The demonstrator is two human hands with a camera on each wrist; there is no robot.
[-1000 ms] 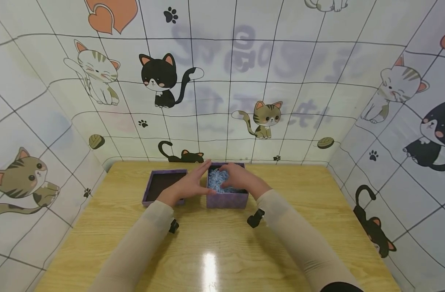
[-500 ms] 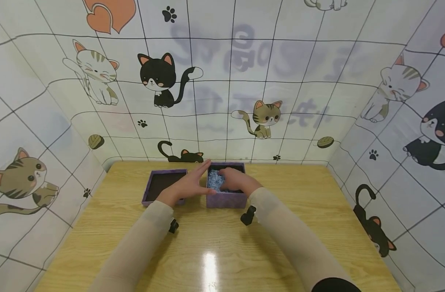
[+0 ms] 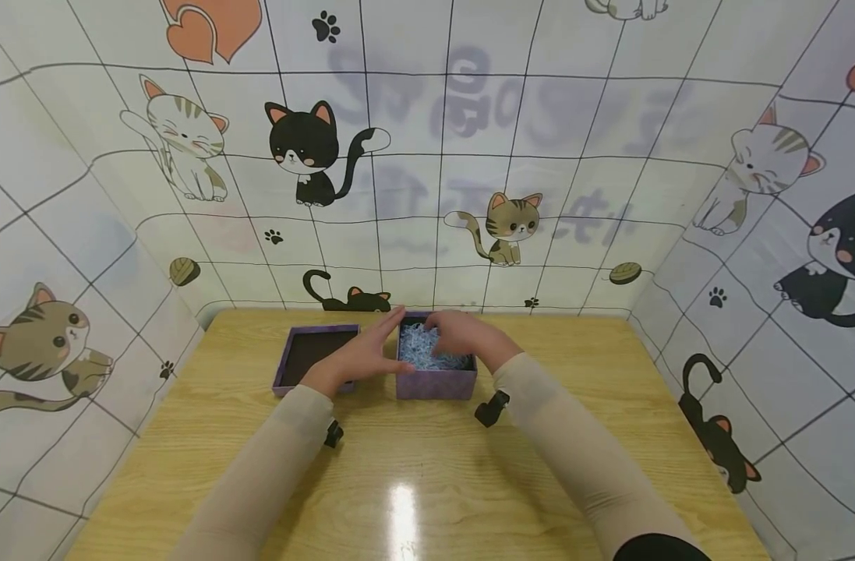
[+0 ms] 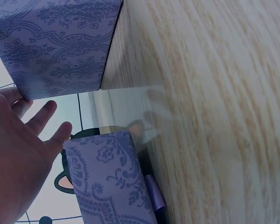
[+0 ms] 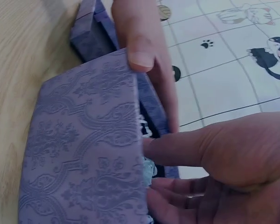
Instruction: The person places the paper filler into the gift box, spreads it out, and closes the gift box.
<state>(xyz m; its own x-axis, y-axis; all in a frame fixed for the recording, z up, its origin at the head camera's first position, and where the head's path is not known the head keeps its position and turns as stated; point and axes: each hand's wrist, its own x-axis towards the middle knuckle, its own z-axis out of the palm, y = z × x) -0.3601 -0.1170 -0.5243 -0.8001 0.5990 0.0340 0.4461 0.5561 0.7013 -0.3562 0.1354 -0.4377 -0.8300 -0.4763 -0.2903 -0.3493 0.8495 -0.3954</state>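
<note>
A purple patterned box (image 3: 437, 384) on the table holds pale blue shredded paper (image 3: 416, 347). My left hand (image 3: 360, 361) spans its left side, thumb at the near corner and straight fingers reaching to the far corner. In the left wrist view the fingers (image 4: 44, 116) spread beside the box wall. My right hand (image 3: 465, 336) reaches in over the right side, thumb and fingers apart at the paper. From the right wrist, the fingertips are partly hidden behind the box wall (image 5: 84, 144), with a bit of paper between thumb and fingers.
The matching purple lid (image 3: 315, 354), dark inside, lies left of the box, partly behind my left hand. A cloth backdrop (image 3: 413, 179) printed with cats rises behind the wooden table (image 3: 420, 467) and on both sides.
My right hand first went left and deeper over the paper, then came back right and up, uncovering more of it. My left hand, the box and the lid stay put.
</note>
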